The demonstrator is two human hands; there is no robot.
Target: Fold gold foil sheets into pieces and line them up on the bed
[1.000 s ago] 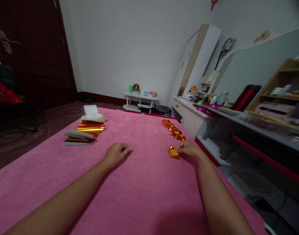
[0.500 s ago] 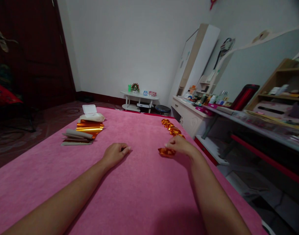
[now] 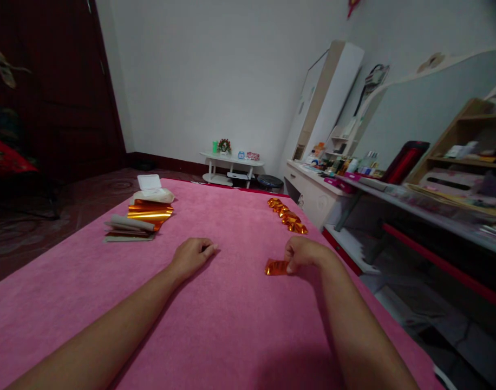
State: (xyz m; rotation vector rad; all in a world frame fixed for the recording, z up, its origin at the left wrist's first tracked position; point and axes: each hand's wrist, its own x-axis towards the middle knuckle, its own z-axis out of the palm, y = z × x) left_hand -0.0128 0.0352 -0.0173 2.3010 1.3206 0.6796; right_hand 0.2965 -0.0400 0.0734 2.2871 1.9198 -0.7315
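Observation:
My right hand [image 3: 302, 253] pinches the right end of a small, shiny orange foil piece [image 3: 275, 267], which looks folded and lies low over the pink cloth. Beyond that hand, several crumpled orange foil pieces [image 3: 286, 215] form a slanting row. My left hand [image 3: 193, 253] rests on the cloth with its fingers curled in; nothing shows between thumb and fingers. Farther left lie orange foil sheets [image 3: 150, 212] and a stack of grey-backed sheets [image 3: 130, 226]. Behind them stands an opened white box [image 3: 149, 184] on a pale packet [image 3: 161, 195].
The pink cloth [image 3: 227, 303] covers the broad surface under both arms. At the right, a white dressing table [image 3: 313, 184] and a cluttered desk [image 3: 398, 195] run alongside. A small white table [image 3: 232, 158] stands by the far wall.
My right hand has moved toward me with the orange foil piece, away from the row, uncovering its near end. The piece now looks flatter. My left hand stays in place.

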